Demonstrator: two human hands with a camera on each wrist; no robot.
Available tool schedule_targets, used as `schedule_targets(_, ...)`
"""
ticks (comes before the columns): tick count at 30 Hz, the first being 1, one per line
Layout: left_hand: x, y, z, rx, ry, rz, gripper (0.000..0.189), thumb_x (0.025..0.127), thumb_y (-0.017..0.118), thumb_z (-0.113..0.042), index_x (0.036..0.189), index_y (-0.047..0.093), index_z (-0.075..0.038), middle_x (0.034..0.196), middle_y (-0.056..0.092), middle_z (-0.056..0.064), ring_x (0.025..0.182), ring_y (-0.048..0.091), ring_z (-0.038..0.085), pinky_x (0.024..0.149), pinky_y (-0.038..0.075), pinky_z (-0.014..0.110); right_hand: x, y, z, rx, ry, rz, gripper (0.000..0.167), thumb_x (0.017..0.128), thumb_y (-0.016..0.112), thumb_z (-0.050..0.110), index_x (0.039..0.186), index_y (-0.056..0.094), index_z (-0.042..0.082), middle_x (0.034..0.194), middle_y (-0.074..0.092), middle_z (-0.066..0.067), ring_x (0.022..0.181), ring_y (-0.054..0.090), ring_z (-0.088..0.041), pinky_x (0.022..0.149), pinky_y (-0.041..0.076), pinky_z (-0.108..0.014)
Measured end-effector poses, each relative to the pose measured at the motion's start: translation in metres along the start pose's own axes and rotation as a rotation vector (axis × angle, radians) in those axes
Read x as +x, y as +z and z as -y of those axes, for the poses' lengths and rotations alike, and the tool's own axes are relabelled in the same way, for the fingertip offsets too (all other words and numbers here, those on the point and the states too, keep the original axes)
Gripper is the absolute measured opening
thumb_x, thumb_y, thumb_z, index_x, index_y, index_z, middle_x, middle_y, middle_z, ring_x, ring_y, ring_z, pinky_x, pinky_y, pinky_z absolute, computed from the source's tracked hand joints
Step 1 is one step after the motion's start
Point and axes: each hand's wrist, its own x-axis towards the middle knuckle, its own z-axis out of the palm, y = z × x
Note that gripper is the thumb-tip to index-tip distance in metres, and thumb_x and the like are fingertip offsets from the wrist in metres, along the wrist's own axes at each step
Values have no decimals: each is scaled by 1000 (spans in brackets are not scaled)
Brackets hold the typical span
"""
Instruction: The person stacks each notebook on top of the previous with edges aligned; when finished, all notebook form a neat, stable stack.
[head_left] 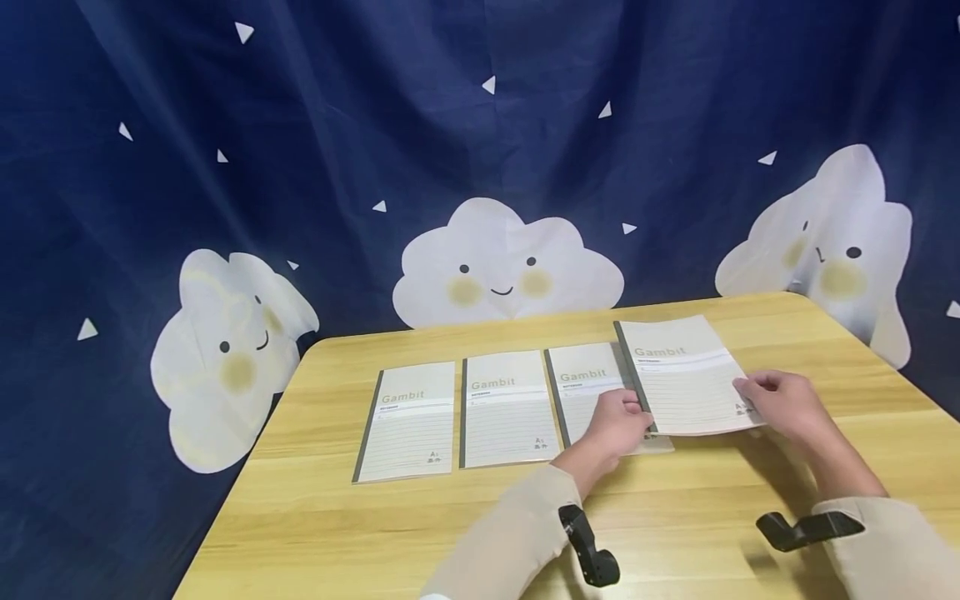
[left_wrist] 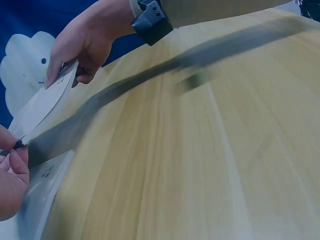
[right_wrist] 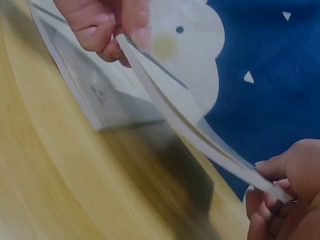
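Both hands hold one pale notebook [head_left: 678, 375] up off the table, its cover marked Gambit and its spine strip dark. My left hand [head_left: 621, 421] pinches the lower left corner by the spine. On the opposite edge, my right hand [head_left: 787, 404] grips near the lower right corner, thumb on top. Seen edge-on in the right wrist view, the held notebook [right_wrist: 200, 140] sags between the two hands. Beneath my left hand lies another such notebook [head_left: 581, 379], partly covered by that hand and the raised one.
Two more matching notebooks lie flat to the left, a middle one [head_left: 506, 408] and a far-left one [head_left: 408, 425], in a row. The wooden table [head_left: 337, 533] backs onto a dark blue curtain [head_left: 337, 125] with white clouds.
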Motion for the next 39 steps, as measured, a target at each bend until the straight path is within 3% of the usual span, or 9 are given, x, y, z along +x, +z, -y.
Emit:
schedule_targets(3, -2, -16, 1, 25, 35, 13, 20, 80, 63, 5, 99, 66, -1, 83, 61, 2, 75, 59, 13, 72, 52, 29, -1, 9, 6, 35, -20, -2, 54, 96, 47, 37, 116, 54, -13, 109, 57, -27, 84, 50, -15, 65, 39, -20)
schedule_targets(8, -4, -42, 4, 74, 59, 36, 18, 80, 62, 5, 96, 66, -3, 82, 59, 3, 73, 56, 11, 67, 48, 26, -3, 24, 17, 47, -47, 8, 54, 95, 49, 37, 115, 55, -12, 108, 57, -26, 88, 50, -20, 68, 38, -22)
schedule_targets(16, -8, -79, 9, 67, 99, 93, 20, 83, 58, 6, 102, 65, 1, 84, 56, 7, 69, 51, 10, 63, 46, 23, -9, 45, 31, 80, -86, 58, 51, 95, 50, 36, 113, 56, -12, 95, 60, -16, 78, 51, -12, 63, 42, -21)
schedule_targets(21, -11, -97, 15, 85, 117, 109, 23, 83, 58, 6, 104, 64, 2, 83, 51, 2, 70, 49, 9, 63, 44, 20, -12, 58, 36, 90, -110, 83, 47, 95, 53, 35, 110, 58, -9, 94, 59, -13, 80, 50, -15, 64, 42, -22)
schedule_targets(30, -28, -145, 22, 118, 151, 91, 24, 84, 57, 3, 106, 64, 1, 87, 51, 4, 75, 48, 12, 63, 41, 21, -20, 84, 60, 147, -201, 150, 32, 92, 61, 26, 100, 61, -5, 77, 54, -6, 68, 48, -12, 56, 41, -23)
schedule_targets(39, -45, -180, 26, 151, 143, 59, 26, 87, 56, 0, 112, 62, 2, 91, 49, 5, 77, 47, 13, 60, 40, 19, -20, 108, 81, 157, -266, 210, 21, 91, 61, 21, 86, 59, 1, 67, 49, -1, 62, 44, -11, 54, 37, -23)
